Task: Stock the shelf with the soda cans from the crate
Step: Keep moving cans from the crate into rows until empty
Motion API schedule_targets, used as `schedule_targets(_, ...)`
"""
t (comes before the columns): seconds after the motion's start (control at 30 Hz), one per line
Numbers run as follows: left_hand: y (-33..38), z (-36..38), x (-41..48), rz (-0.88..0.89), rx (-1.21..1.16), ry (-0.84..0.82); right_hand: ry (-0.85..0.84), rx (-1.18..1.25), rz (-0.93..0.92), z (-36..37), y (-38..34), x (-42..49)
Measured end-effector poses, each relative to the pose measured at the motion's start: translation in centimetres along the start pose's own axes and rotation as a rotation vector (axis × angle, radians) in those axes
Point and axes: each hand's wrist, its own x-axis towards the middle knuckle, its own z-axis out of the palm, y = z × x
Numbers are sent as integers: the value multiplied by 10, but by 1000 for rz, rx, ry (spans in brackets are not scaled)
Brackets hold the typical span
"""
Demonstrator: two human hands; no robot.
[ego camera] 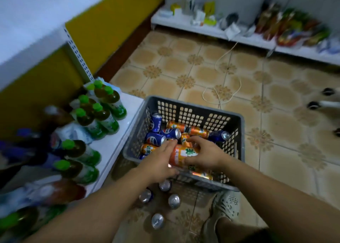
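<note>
The left hand (161,160) and right hand (204,154) are gripping one orange can (181,155) over the crate (184,103), lying sideways, axis running left-right (four upright cans (173,201) are standing on the floor (202,68)).

Orange can (178,156): "美"; blue can (155,139): Pepsi.

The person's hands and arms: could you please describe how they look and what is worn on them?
The left hand and right hand wear no gloves, rings or watch that I can see. The forearms are uncovered, no sleeves in view.
</note>
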Motion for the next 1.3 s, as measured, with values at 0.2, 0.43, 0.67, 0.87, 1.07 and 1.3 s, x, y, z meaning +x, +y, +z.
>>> schedule_targets(0.2, 36, -72, -91, 4, -158, 319, 118, 179, -210, -31, -99, -89)
schedule_targets(0.43, 69, -133, -200, -32, -572, 766, 277, 747, -413, -9, -212, -180)
schedule_targets(0.67, 60, -167, -321, -29, -639, 821, 257, 520, -636, 30, -311, -238)
schedule_targets(0.87, 9, -187, -416, -207, -494, 832, 143, 359, -774, 86, -383, -258)
schedule_targets(1.07, -37, -184, -509, -524, -123, 874, 1, 259, -881, 145, -441, -267)
schedule_targets(1.3, -88, -171, -596, -992, 89, 686, -106, 179, -978, 203, -486, -269)
